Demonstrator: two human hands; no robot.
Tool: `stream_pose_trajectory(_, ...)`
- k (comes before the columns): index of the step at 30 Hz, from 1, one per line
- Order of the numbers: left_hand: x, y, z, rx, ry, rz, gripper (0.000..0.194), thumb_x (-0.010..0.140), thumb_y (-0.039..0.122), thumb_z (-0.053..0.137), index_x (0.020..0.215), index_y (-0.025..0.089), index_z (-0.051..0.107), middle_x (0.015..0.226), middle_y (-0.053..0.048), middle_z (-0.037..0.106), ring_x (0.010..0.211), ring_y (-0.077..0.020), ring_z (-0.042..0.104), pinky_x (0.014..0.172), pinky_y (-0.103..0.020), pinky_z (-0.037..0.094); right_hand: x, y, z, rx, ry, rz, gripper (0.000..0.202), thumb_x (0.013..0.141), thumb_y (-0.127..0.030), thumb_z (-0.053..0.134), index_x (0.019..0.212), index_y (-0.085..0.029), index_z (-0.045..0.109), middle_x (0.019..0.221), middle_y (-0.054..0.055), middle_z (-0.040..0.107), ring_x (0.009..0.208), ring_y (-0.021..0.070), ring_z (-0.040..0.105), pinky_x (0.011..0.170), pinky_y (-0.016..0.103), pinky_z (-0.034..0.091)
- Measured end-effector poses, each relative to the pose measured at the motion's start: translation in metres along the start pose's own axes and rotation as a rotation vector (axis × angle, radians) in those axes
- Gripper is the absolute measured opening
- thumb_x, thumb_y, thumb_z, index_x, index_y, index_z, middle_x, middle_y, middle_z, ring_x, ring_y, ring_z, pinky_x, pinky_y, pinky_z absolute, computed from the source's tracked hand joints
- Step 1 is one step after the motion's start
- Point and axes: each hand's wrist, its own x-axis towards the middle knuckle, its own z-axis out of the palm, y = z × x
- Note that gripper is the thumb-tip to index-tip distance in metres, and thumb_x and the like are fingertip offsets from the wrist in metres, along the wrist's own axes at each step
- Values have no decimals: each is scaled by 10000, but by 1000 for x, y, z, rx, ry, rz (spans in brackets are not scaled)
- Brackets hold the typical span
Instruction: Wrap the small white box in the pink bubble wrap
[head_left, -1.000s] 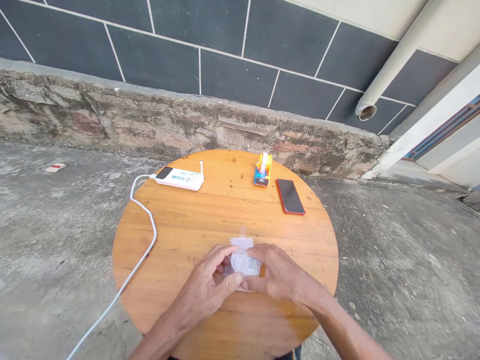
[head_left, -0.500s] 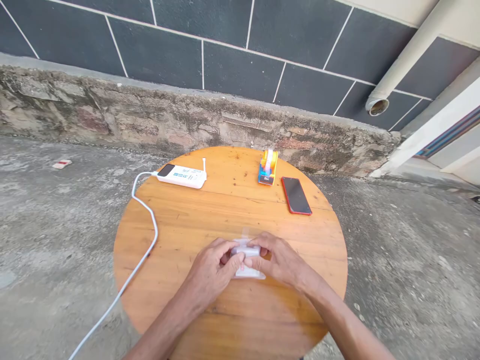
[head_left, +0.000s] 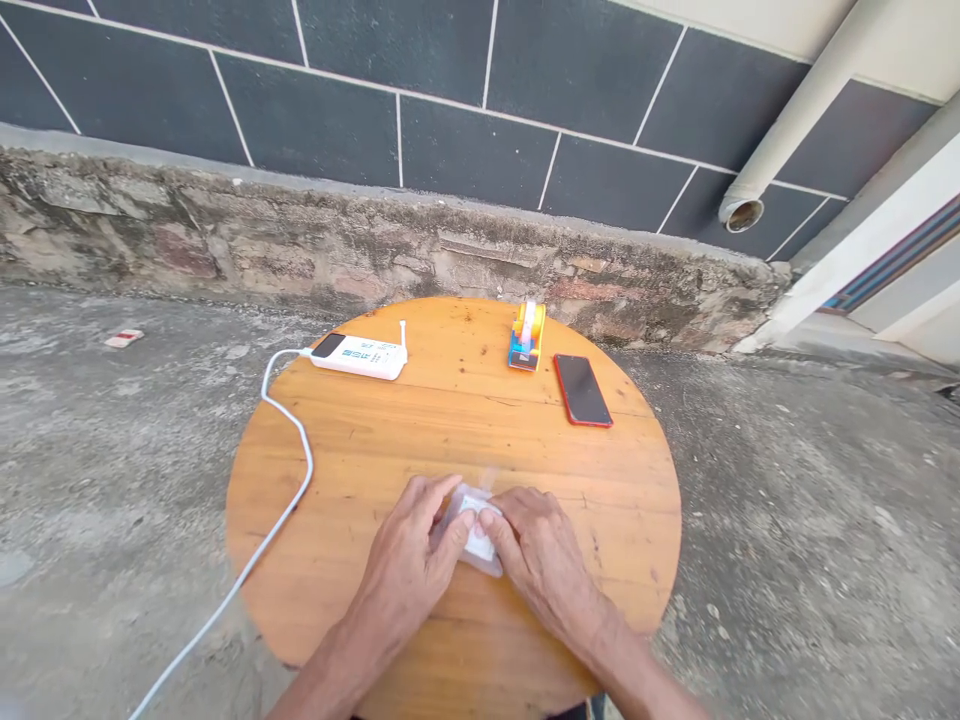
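Note:
A small white item in a clear plastic wrapping (head_left: 480, 541) lies tilted on the round wooden table, near its front middle. My left hand (head_left: 417, 545) holds the left side of it, thumb on top. From the right, my right hand (head_left: 536, 548) grips it, with its thumb pressed near the other thumb. A faint clear strip sticks out beyond the far edge of the wrapping. The fingertips under and behind the packet are partly hidden.
On the wooden table (head_left: 450, 420) are a white device (head_left: 360, 356) with a cable (head_left: 306, 440) trailing off left, a yellow and blue tape dispenser (head_left: 526, 337) and a red-edged phone (head_left: 583, 390). A stone-based wall (head_left: 300, 245) stands behind.
The packet has turned so that it lies slanted, and more of its white face shows. My right hand has turned and its fingers have closed in along the right side.

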Motion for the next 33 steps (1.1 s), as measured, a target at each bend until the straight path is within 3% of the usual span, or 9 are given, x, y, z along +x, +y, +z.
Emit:
stream_pose_trajectory(3,-20,0,0,2,87,97,285,874,286,511,1138,197,572,1079,-96,553,978,-207,569,782,-304,516,-10,-7,2,-3,-20,-5,266,982,-283,397,853,-191,611,831,44,608,798,192,533,764,316,351)
stream_pose_trajectory(8,-42,-2,0,30,157,146,255,844,235,563,1097,210,586,1073,-85,540,995,-205,564,812,-294,519,-21,-16,5,-4,-69,-38,254,983,-245,388,856,-205,604,846,32,609,818,192,522,783,331,326)
stream_pose_trajectory(13,-53,-6,3,60,264,234,291,830,168,575,1114,230,576,1094,-87,523,1004,-207,549,801,-304,525,-25,-24,14,-58,-78,-40,278,980,-257,377,831,-200,605,840,41,608,798,201,507,778,354,316)
stream_pose_trajectory(17,-55,-5,4,64,286,296,265,805,112,584,1042,230,605,1061,-85,541,973,-211,557,796,-321,527,-24,-25,7,-5,-118,-41,289,988,-267,370,855,-215,621,884,32,616,833,197,522,781,349,342)
stream_pose_trajectory(21,-53,-3,3,42,289,293,251,797,86,577,1009,217,610,1035,-85,544,942,-204,561,767,-312,527,-7,-8,-10,142,-152,-64,285,1002,-263,355,949,-228,633,957,29,618,882,172,548,804,313,393)
stream_pose_trajectory(25,-52,-4,4,33,294,282,249,795,84,577,1000,219,615,1025,-86,542,939,-205,555,757,-310,524,23,10,-19,113,-236,-214,243,965,-154,410,984,-211,645,935,28,617,912,167,546,830,300,408)
stream_pose_trajectory(28,-52,-5,4,23,283,286,261,787,76,586,1006,216,610,1031,-88,537,937,-206,551,759,-316,520,44,5,-22,37,-336,-342,267,915,-71,438,1009,-210,646,959,28,610,923,164,537,841,300,396)
stream_pose_trajectory(33,-52,-5,4,3,281,288,285,778,61,590,1016,216,598,1023,-88,533,921,-202,547,741,-314,519,57,-10,-21,-103,-478,-429,167,843,-88,529,887,-198,645,932,23,592,890,168,523,803,295,370)
